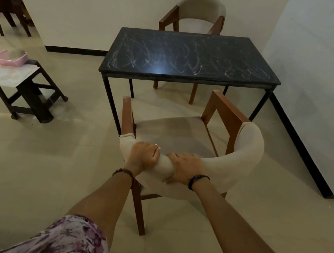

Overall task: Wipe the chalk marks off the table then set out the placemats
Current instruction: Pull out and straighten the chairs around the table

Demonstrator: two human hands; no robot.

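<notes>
A black table (191, 56) stands ahead near the wall, its top covered with white chalk scribbles (141, 58). In front of it is a wooden chair with a beige padded backrest (243, 156), pulled back from the table. My left hand (143, 155) grips the top of the backrest near its left end. Beside it my right hand (186, 167) curls over the same padded rim. A pale placemat (4, 74) lies on a dark stool at the left, under a pink tub (10, 58).
A second beige chair (196, 12) sits behind the table against the wall. The dark stool (31, 94) stands on the tiled floor at the left. A white wall with a black skirting runs along the right. More dark furniture (2, 6) shows at the far left.
</notes>
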